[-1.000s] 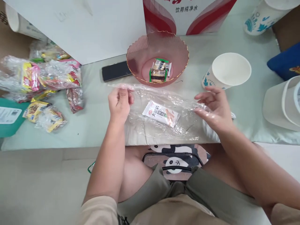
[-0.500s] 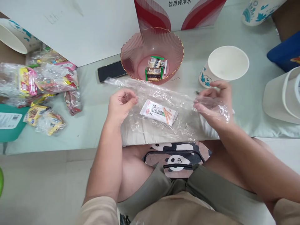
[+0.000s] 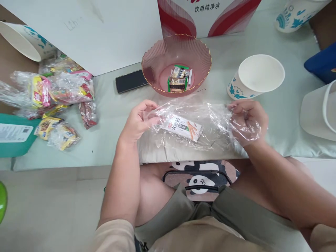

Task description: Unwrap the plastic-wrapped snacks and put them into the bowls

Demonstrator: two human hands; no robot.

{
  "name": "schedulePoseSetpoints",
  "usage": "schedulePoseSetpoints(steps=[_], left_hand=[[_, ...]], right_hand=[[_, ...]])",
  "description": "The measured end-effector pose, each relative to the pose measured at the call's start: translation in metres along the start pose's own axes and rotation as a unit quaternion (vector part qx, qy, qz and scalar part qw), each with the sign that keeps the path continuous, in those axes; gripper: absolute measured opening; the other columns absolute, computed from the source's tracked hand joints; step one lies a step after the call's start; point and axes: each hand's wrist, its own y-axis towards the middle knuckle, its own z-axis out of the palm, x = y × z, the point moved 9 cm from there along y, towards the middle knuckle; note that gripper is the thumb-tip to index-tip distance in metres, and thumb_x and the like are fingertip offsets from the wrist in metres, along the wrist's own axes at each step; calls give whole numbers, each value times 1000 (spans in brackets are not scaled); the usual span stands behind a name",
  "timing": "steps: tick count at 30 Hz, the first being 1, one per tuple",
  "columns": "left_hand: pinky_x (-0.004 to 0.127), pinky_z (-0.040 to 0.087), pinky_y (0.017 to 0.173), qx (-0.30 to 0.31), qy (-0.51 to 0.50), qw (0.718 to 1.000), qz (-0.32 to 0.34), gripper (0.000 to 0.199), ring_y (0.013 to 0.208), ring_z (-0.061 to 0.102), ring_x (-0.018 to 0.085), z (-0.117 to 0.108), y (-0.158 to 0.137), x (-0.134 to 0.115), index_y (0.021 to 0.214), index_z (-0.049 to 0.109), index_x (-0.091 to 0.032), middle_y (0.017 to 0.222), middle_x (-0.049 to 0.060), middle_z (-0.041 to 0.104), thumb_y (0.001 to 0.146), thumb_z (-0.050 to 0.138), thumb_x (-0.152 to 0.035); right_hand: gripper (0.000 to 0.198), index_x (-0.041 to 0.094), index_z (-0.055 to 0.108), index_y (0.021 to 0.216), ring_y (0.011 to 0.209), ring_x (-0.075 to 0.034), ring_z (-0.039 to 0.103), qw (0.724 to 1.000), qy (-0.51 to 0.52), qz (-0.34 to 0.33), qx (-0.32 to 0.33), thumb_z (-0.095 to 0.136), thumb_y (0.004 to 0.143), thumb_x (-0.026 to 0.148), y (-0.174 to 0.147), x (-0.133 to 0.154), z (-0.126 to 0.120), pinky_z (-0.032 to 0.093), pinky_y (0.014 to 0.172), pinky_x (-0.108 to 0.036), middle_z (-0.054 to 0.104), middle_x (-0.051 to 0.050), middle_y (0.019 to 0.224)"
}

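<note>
A clear plastic bag [image 3: 217,119] stretches between my two hands over the near part of the table. My left hand [image 3: 141,117] pinches its left end between thumb and fingers. At the other end, my right hand [image 3: 248,120] is closed on the bunched film, which wraps over part of the fingers. A white snack packet [image 3: 183,126] with orange sticks printed on it lies flat within the bag's outline; whether it is inside or beneath the film I cannot tell. Just beyond stands a pink ribbed bowl [image 3: 154,59] with a few small wrapped snacks [image 3: 178,78] in it.
A phone [image 3: 131,81] lies left of the bowl. Bagged snacks [image 3: 63,87] are heaped at the left beside a teal container [image 3: 15,147]. White paper cup [image 3: 238,82], white plastic container [image 3: 315,112] and blue item [image 3: 320,66] stand right. A large carton [image 3: 118,31] is behind.
The bag's upper edge has been drawn nearer and lifted at the left. My right hand has closed more tightly on the film and turned slightly. The whole view has shifted a little.
</note>
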Motion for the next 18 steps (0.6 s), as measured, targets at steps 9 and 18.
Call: schedulePoseSetpoints(steps=[9, 18], left_hand=[[17, 49, 46, -142, -122, 982, 24, 29, 54, 64, 6, -28, 2, -6, 55, 54, -16, 88, 0, 70, 71, 77, -11], [19, 55, 52, -145, -141, 978, -56, 33, 68, 71, 12, -39, 10, 19, 53, 48, -16, 93, 2, 70, 59, 79, -7]], right_hand=[[27, 24, 60, 56, 100, -24, 66, 987, 113, 110, -29, 69, 79, 14, 5, -16, -7, 47, 63, -30, 57, -3, 66], [35, 35, 60, 113, 61, -13, 53, 923, 229, 290, 110, 68, 79, 33, -10, -57, 21, 46, 52, -31, 68, -1, 117]])
